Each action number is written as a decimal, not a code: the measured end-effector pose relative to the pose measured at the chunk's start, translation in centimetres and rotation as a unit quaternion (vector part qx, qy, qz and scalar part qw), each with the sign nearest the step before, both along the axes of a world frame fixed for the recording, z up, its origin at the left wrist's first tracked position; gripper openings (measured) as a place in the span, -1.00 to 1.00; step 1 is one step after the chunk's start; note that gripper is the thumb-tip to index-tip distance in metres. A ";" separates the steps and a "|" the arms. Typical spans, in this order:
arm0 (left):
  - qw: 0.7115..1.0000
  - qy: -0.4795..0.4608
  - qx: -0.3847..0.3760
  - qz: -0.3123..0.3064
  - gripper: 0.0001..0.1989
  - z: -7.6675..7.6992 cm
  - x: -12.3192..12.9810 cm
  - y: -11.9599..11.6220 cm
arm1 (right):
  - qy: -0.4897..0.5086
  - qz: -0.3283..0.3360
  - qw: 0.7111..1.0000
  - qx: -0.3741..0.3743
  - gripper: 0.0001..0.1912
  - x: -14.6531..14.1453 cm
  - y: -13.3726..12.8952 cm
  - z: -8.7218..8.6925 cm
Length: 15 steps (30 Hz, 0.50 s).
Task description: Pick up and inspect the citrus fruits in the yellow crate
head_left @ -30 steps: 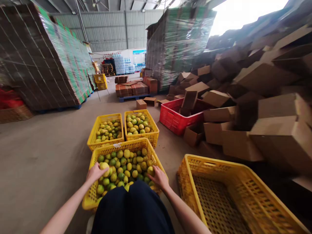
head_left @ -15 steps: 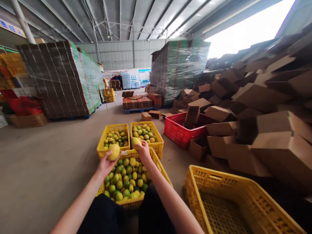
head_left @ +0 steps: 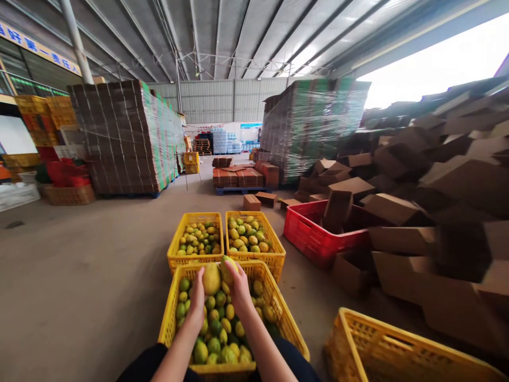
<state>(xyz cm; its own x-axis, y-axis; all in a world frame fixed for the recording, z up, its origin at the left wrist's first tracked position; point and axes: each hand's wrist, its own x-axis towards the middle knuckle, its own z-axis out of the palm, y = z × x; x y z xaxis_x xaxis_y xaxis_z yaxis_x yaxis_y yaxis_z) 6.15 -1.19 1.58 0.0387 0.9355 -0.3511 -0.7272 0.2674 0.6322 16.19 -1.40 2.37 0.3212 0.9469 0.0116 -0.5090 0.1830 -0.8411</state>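
My left hand (head_left: 198, 297) holds a large yellow-green fruit (head_left: 211, 279) against its palm and fingers. Right beside it, my right hand (head_left: 239, 286) grips another yellow-green fruit (head_left: 228, 268), which is tilted and partly covered by the fingers. Both hands are above the near yellow crate (head_left: 288, 317), which is full of green and yellow fruits (head_left: 214, 328). Behind it, side by side, stand a left yellow crate (head_left: 194, 259) and a right yellow crate (head_left: 277, 258), both holding similar fruits.
Another yellow crate (head_left: 377, 339) stands at the lower right. A red crate (head_left: 306, 239) with a carton in it is beside a big heap of cardboard boxes (head_left: 449, 265). Farther back are wrapped box stacks (head_left: 115, 138) and a low pallet of flat cartons (head_left: 238, 179).
My hands have come together, bringing the two held fruits side by side. The view has shifted left and up, so the crates appear lower and farther right.
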 end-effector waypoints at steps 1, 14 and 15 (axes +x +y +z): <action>1.000 0.006 -0.011 0.000 -0.79 -0.1 0.1 0.1 | -0.002 -0.005 1.000 0.002 -0.62 -0.1 0.0 0.1; 0.994 -0.104 0.002 -0.045 -0.75 2.7 -3.3 -0.1 | -0.060 -0.111 0.991 -0.039 -0.57 -0.2 -0.1 1.1; 0.993 -0.111 -0.004 -0.041 -0.74 2.7 -3.5 -0.1 | -0.061 -0.106 0.992 -0.037 -0.58 -0.3 -0.1 1.0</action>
